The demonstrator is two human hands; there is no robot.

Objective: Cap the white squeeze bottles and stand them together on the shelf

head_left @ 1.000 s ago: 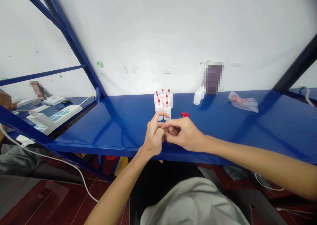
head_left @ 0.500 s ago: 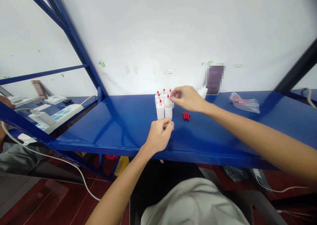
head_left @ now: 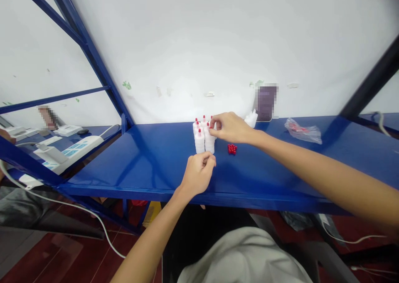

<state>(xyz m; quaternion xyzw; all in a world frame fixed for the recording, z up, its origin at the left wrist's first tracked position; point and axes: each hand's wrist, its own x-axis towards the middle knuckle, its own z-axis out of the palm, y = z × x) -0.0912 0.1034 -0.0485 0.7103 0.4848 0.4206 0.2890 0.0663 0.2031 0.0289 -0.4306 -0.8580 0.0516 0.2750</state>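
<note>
Several white squeeze bottles [head_left: 200,143] with red-capped nozzles stand upright in a tight cluster on the blue shelf. My right hand [head_left: 232,127] reaches over the right side of the cluster, thumb and forefinger pinched on a red cap [head_left: 210,129] at nozzle height. Its fingers cover part of the bottles behind. My left hand [head_left: 199,173] is closed with curled fingers just in front of the nearest bottles; whatever is inside it, if anything, is hidden. To the right of the bottles lies a small group of loose red caps [head_left: 232,149].
A clear plastic bag [head_left: 302,131] with red pieces lies to the right. A phone-like dark object [head_left: 266,102], blurred, leans on the wall beside crumpled white material [head_left: 251,119]. Blue frame posts [head_left: 93,54] stand at the left, with a power strip [head_left: 75,150] beyond.
The camera view has shifted slightly. My right hand's fingertips sit a little lower against the bottle tops, still pinched. My left hand stays closed in front of the bottles.
</note>
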